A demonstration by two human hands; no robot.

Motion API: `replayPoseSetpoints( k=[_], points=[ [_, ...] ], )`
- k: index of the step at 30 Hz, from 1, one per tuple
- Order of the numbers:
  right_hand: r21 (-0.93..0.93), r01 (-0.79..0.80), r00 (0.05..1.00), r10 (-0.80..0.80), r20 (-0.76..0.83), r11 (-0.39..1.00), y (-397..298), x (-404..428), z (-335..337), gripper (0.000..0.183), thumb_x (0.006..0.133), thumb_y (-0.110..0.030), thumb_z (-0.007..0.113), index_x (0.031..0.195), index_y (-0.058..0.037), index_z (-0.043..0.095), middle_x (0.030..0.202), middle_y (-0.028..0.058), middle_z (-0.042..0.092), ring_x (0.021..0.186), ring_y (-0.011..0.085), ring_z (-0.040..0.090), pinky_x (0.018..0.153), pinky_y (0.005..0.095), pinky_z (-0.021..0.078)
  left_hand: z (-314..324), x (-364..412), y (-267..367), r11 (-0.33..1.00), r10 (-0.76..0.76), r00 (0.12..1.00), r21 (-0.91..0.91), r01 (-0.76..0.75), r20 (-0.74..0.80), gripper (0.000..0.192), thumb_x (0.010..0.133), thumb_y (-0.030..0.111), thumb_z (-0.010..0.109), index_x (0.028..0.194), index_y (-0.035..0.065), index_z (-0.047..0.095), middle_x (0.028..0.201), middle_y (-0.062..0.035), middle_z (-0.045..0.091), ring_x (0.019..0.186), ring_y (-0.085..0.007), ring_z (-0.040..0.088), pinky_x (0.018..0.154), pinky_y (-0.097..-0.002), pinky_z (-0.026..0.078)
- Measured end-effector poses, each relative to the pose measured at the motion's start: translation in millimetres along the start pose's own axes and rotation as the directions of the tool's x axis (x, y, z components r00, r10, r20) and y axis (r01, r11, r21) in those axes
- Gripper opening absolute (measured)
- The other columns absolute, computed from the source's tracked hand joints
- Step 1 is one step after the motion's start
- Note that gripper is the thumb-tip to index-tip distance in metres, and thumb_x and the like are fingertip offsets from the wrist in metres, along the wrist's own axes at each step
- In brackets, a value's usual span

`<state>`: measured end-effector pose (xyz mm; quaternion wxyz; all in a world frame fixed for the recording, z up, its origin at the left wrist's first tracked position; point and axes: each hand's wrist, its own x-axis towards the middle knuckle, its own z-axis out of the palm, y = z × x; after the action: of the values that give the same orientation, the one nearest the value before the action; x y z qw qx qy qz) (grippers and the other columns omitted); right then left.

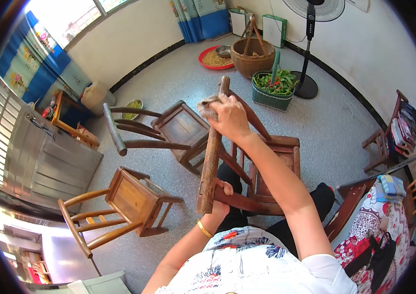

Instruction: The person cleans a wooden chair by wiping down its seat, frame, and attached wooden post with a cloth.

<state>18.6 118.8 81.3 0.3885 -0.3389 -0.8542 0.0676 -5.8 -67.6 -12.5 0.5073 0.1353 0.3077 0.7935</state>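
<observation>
A reddish-brown wooden chair (274, 165) is tilted in front of me, its worn top rail (211, 161) running lengthwise before my chest. Near the far end of that rail, my right hand (232, 117) grips a crumpled greyish cloth (208, 106) pressed against the wood. My left hand (223, 198), below a gold-coloured bangle, is wrapped around the chair's back post close to the rail's near end; part of its fingers is hidden behind the wood.
A dark wooden chair (182, 123) stands just left of the held one, and a lighter wooden chair (127, 194) nearer left. Beyond are a green basket of leaves (272, 97), a brown basket (252, 58), a red tray (213, 60) and a standing fan (305, 81). A cloth-covered surface (362, 228) lies at right.
</observation>
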Motion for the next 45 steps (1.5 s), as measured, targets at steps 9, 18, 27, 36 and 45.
replayPoseSetpoints(
  k=[9, 18, 27, 36, 45],
  points=[
    [0.269, 0.148, 0.976, -0.185, 0.116, 0.952, -80.7, -88.8, -52.6, 0.032, 0.063, -0.021, 0.071, 0.093, -0.0091, 0.064, 0.101, 0.0137, 0.056, 0.092, 0.0300, 0.051, 0.079, 0.0397, 0.0435, 21.9, -1.0, -4.4, 0.965, -0.191, 0.840, -0.253, 0.066, -0.508, 0.021, 0.090, 0.027, 0.041, 0.094, 0.0084, 0.049, 0.080, -0.0087, 0.054, 0.072, -0.0183, 0.054, 0.068, -0.0320, 0.046],
    [0.523, 0.157, 0.988, -0.133, -0.084, 0.838, -83.0, -167.9, -50.3, 0.041, 0.064, -0.021, 0.073, 0.100, -0.0068, 0.059, 0.108, 0.0123, 0.050, 0.096, 0.0328, 0.049, 0.083, 0.0428, 0.0418, -43.8, 7.6, 30.5, 0.962, -0.259, 0.946, -0.035, 0.270, 0.195, 0.030, 0.089, 0.028, 0.049, 0.104, 0.0016, 0.052, 0.094, -0.0119, 0.056, 0.090, -0.0236, 0.055, 0.083, -0.0322, 0.047],
    [0.348, -0.114, 0.991, 0.084, 0.102, 0.930, -41.9, -238.2, -51.1, 0.047, 0.061, -0.019, 0.072, 0.104, -0.0048, 0.057, 0.109, 0.0191, 0.049, 0.101, 0.0382, 0.048, 0.086, 0.0432, 0.0408, 33.0, -6.9, 97.1, 0.822, -0.335, 0.935, 0.522, 0.230, 0.116, 0.050, 0.089, 0.030, 0.043, 0.128, -0.0017, 0.039, 0.118, -0.0157, 0.052, 0.106, -0.0221, 0.052, 0.090, -0.0346, 0.042],
    [0.279, -0.715, 0.695, 0.614, 0.373, 0.641, 17.3, -294.5, -15.6, 0.035, 0.073, -0.023, 0.057, 0.102, -0.0026, 0.058, 0.096, 0.0214, 0.060, 0.091, 0.0382, 0.057, 0.079, 0.0413, 0.0456, 31.6, -9.2, 91.2, 0.501, -0.110, 0.977, 0.859, -0.105, 0.184, 0.062, 0.092, 0.029, 0.048, 0.140, -0.0003, 0.022, 0.128, -0.0133, 0.043, 0.110, -0.0165, 0.045, 0.094, -0.0271, 0.034],
    [0.435, -0.335, 0.926, 0.207, 0.317, 0.835, -58.3, -149.6, -49.6, 0.037, 0.072, -0.025, 0.058, 0.101, -0.0019, 0.059, 0.090, 0.0226, 0.059, 0.082, 0.0354, 0.058, 0.076, 0.0434, 0.0463, 33.5, -7.9, 92.2, 0.385, -0.040, 0.966, 0.895, -0.223, 0.257, 0.062, 0.092, 0.034, 0.045, 0.137, -0.0043, 0.024, 0.131, -0.0201, 0.042, 0.119, -0.0231, 0.042, 0.097, -0.0295, 0.031]
  ],
)
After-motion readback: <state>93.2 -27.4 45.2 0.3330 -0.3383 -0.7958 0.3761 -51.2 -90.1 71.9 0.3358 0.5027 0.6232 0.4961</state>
